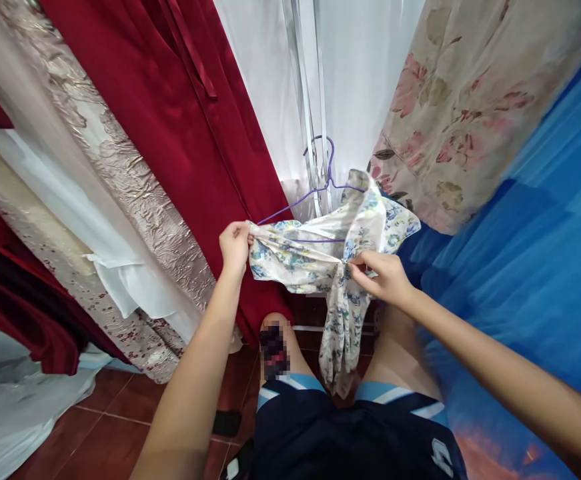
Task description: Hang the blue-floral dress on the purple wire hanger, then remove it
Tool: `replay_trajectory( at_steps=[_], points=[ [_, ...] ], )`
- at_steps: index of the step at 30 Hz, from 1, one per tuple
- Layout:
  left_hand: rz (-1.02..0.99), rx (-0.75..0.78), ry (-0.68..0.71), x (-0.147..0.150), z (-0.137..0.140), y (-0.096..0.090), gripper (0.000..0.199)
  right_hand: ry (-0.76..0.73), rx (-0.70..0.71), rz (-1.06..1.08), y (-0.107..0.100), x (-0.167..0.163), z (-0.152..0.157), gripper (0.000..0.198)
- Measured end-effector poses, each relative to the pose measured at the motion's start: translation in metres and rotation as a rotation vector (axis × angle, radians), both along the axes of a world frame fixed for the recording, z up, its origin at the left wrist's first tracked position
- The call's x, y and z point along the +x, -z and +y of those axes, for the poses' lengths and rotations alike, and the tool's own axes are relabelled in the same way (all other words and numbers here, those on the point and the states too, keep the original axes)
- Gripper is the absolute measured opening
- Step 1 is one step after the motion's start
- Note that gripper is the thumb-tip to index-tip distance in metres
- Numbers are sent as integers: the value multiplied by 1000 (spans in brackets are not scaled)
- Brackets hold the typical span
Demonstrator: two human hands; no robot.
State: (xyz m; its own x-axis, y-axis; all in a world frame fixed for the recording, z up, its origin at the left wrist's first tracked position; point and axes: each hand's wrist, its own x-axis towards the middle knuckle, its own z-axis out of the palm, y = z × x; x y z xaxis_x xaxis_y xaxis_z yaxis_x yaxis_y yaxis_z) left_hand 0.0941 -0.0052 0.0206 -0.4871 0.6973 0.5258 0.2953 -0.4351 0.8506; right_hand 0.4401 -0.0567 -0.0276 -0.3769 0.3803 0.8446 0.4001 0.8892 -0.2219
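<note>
A white floral blouse (297,267) with blue and yellow flowers hangs on a thin purple hanger (330,167) in front of my knees. At its left shoulder, my left hand (235,247) pinches the cloth by the hanger's end. My right hand (383,275) is closed with fingertips and thumb on the blouse's gathered front, where the fabric bunches into a knot. Below that point a long loose part of the blouse trails down between my legs. The right side of the blouse drapes over the hanger's other arm.
Long fabrics hang all around: a dark red cloth (170,120), white cloth (265,67), a pink-flowered cloth (450,127) and blue tulle (535,267). Textured and lace fabrics (120,173) fill the left. Below is a red tiled floor (115,427) with dark footwear (227,423).
</note>
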Motion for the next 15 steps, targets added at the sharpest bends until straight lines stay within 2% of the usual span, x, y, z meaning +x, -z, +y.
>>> replay_trajectory(
  at_steps=[4, 7, 8, 11, 13, 15],
  points=[
    [62, -216, 98, 9, -7, 43, 12, 65, -183, -19, 11, 4, 3, 9],
    [102, -259, 258, 36, -22, 53, 15, 128, -479, -55, 22, 11, 10, 3],
    [115, -236, 325, 48, -29, 51, 16, 98, -610, -51, 25, 12, 12, 7],
    [195, -103, 553, 92, -50, 31, 21, -129, -949, 63, 28, 7, 13, 50],
    [300, -42, 688, 124, -64, 14, 20, -256, -1017, 159, 23, -1, 11, 70],
    [414, 29, 770, 152, -76, 0, 17, -282, -972, 241, 13, -7, 7, 77]
  ],
)
